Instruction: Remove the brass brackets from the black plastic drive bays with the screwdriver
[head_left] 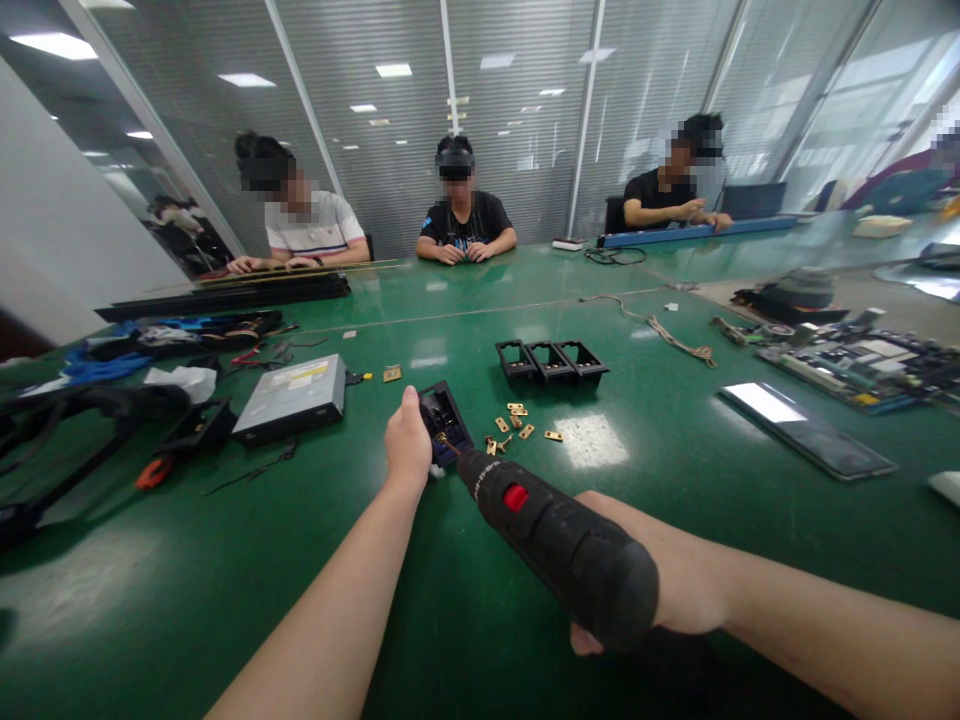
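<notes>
The black frame point(444, 415) is in the middle, tipped, and the left hand point(409, 440) grips its side with the thumb up. (It is hard to tell if the frame also rests on the table point(300, 590).) The right hand point(679, 570) is wrapped around the drill point(559, 545), and its thin bit point(454, 450) points into the frame. If the drill leans, the bit could skid and scratch the frame or poke the left hand, which is close. If the left hand's hold is loose, the frame could twist.

Little gold pieces point(527, 431) lie just right of the frame, so a bump from the drill could scatter them. Three dark frames point(553, 375) stand farther back. The grey box point(292, 395) makes the left side tighter. On the right, green table stretches to the phone point(810, 430), giving the drill more room. The table's near edge is not in view.
</notes>
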